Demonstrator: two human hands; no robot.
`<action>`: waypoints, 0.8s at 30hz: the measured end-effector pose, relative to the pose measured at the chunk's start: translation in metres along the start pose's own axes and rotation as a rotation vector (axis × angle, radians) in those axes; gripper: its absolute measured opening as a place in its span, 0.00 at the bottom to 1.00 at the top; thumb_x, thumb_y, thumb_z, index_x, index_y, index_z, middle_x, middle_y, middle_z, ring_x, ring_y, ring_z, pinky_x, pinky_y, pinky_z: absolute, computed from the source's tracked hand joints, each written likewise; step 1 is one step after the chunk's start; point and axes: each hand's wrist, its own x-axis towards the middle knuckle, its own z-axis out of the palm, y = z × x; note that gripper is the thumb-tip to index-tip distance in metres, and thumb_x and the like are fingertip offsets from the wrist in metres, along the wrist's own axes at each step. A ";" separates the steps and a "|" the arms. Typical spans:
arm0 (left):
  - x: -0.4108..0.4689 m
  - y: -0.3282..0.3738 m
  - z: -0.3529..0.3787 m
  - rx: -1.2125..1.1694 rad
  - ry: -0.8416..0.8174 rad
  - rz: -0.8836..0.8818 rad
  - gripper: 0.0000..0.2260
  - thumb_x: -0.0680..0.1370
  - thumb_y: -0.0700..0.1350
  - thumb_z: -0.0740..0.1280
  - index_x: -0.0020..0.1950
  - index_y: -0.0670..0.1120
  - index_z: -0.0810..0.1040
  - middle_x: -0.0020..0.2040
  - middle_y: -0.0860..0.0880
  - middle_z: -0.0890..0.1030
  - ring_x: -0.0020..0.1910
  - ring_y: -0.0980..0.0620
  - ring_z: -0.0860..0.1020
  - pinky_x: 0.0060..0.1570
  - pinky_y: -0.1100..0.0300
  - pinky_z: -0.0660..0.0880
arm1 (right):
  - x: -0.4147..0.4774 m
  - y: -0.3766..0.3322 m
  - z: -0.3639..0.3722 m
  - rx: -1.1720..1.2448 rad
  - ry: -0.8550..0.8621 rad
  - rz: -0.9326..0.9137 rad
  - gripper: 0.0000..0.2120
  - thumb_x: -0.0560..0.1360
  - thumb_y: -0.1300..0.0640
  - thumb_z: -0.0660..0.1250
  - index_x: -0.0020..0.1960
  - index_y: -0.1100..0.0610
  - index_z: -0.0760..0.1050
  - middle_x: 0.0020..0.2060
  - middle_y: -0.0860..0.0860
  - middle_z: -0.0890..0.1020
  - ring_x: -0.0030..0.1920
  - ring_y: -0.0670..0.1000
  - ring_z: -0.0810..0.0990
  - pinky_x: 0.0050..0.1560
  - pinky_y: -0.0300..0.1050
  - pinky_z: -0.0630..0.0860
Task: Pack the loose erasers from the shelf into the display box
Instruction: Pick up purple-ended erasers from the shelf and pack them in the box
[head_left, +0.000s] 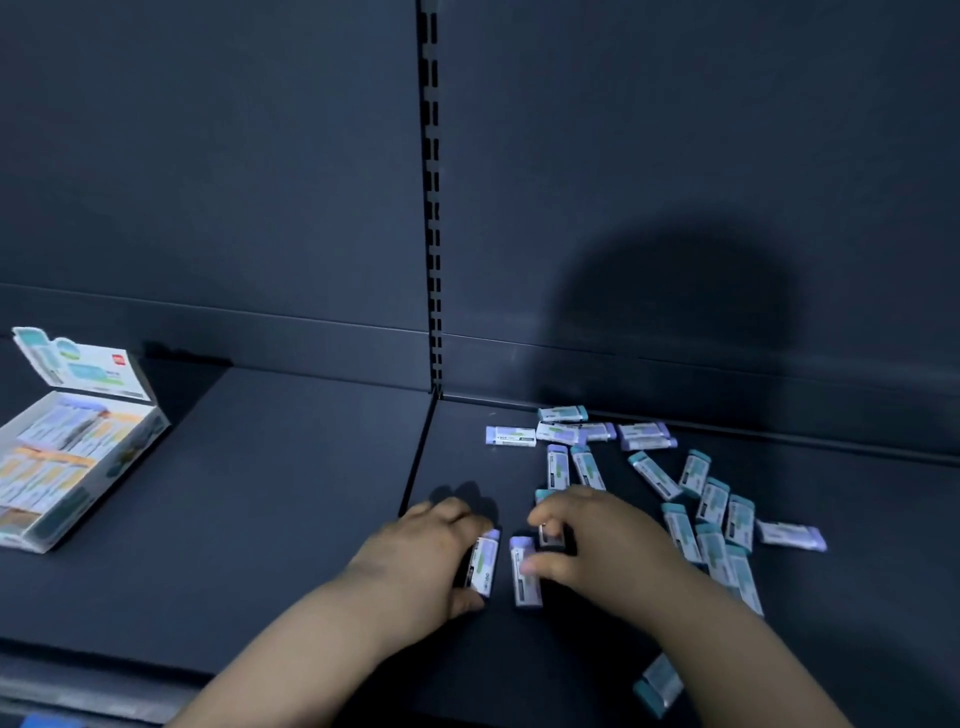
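Head view: I see the left grip (431, 551) curled round one eraser (483, 564) and the right grip (597, 540) pinching a second eraser (525, 587). Loose erasers (654, 475) lie on the shelf (285, 493). The box (150, 436) stands open, far left.

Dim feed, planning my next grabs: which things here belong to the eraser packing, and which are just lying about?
Job: erasers scattered on the shelf; display box, open, part filled; left hand and right hand, each gripping an eraser.
Just there: slotted upright; back panel.
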 end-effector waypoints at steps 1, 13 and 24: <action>0.001 0.000 -0.001 0.000 -0.007 0.006 0.31 0.74 0.55 0.67 0.73 0.57 0.58 0.70 0.56 0.61 0.69 0.54 0.60 0.67 0.60 0.62 | -0.002 0.004 0.000 0.027 -0.035 0.011 0.24 0.64 0.39 0.72 0.58 0.43 0.72 0.49 0.39 0.72 0.52 0.41 0.71 0.54 0.39 0.70; 0.000 0.012 -0.001 -0.090 0.056 -0.041 0.28 0.66 0.59 0.73 0.62 0.59 0.67 0.59 0.61 0.67 0.60 0.60 0.67 0.53 0.67 0.66 | -0.008 0.009 0.014 0.038 0.067 -0.142 0.29 0.62 0.39 0.72 0.60 0.45 0.70 0.57 0.43 0.66 0.59 0.44 0.63 0.61 0.38 0.62; -0.020 -0.006 -0.003 -0.078 0.266 -0.018 0.28 0.67 0.64 0.68 0.64 0.60 0.66 0.61 0.62 0.69 0.61 0.61 0.67 0.59 0.63 0.67 | -0.002 -0.027 0.013 0.026 0.070 -0.187 0.33 0.64 0.43 0.72 0.67 0.45 0.64 0.59 0.40 0.66 0.61 0.42 0.62 0.63 0.36 0.60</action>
